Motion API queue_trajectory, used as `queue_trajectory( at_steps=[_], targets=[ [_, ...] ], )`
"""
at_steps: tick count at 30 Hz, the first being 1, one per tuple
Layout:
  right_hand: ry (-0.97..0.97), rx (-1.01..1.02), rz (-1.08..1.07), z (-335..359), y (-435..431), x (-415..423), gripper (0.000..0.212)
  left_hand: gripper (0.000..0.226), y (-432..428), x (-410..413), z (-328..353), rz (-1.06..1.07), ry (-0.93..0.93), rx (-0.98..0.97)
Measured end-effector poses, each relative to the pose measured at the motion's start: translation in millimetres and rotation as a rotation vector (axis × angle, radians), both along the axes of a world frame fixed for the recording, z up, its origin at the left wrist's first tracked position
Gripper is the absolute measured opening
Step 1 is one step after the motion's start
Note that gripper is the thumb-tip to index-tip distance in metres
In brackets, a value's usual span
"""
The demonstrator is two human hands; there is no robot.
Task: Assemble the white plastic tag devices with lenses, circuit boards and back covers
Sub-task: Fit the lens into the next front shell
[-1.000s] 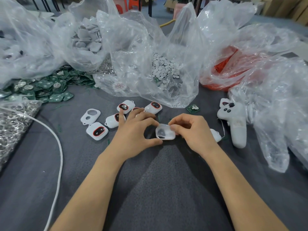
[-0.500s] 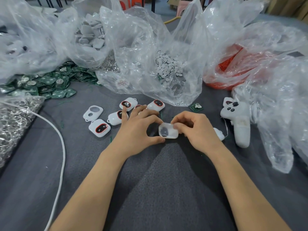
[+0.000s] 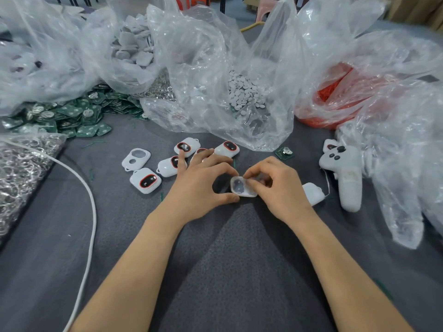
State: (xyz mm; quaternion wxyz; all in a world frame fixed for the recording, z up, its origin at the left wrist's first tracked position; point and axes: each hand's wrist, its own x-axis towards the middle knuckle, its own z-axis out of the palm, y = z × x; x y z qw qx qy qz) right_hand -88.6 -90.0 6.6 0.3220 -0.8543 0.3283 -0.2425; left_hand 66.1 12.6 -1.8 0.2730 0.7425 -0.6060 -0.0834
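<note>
Head view, bench covered in grey cloth. The white tag housing sits at centre, hollow side up, between both hands; contact with the cloth not discernible.
- left hand: thumb below, forefinger curled over the top, pinching the housing's left edge; likely a clamp so the shell cannot rock.
- right hand: fingers curled, thumb and forefinger pinching the housing's right end, fingertips over the cavity; judged to be seating a small part, probably a lens, from inside. Hollow-up orientation fits that: parts load from the back.

Stock sits in an arc within reach: green circuit boards heaped far left, clear bag of small white discs straight ahead, bag of pale flat covers behind left. One loose board lies just beyond the right hand, probably staged for the next step. Several red-ringed tags lie face up left of the left hand, near an empty shell; reads as a work-in-progress row.

Not resolved: whatever the right fingertips hold is covered by them; cannot tell whether a lens is already in. One or two tags are hidden behind the left knuckles. The white piece beside the right wrist is half covered, identity unclear. Contents of the red bag are blurred by plastic
</note>
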Motion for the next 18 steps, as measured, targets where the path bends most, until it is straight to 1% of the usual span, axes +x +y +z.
queue_trajectory(
  at_steps=[3,7,12,15,18],
  targets=[
    [0.005,-0.002,-0.013,-0.4,-0.3,0.6,0.013,0.045,-0.3,-0.1,-0.2,0.001,0.001,0.001],
    [0.004,0.014,0.008,0.3,0.0,-0.4,0.02,0.056,0.0,-0.1,0.3,0.003,0.007,-0.001],
    [-0.002,-0.009,0.003,-0.8,0.5,-0.4,0.018,0.035,0.5,0.7,1.8,-0.024,0.05,-0.015],
    [-0.03,-0.012,0.013,-0.3,0.4,-1.6,0.021,0.033,0.8,1.2,0.5,-0.019,0.069,-0.035],
    [0.007,-0.022,0.022,-0.5,0.1,-1.9,0.013,0.034,1.0,0.6,-0.7,-0.017,0.07,-0.042]
  ],
)
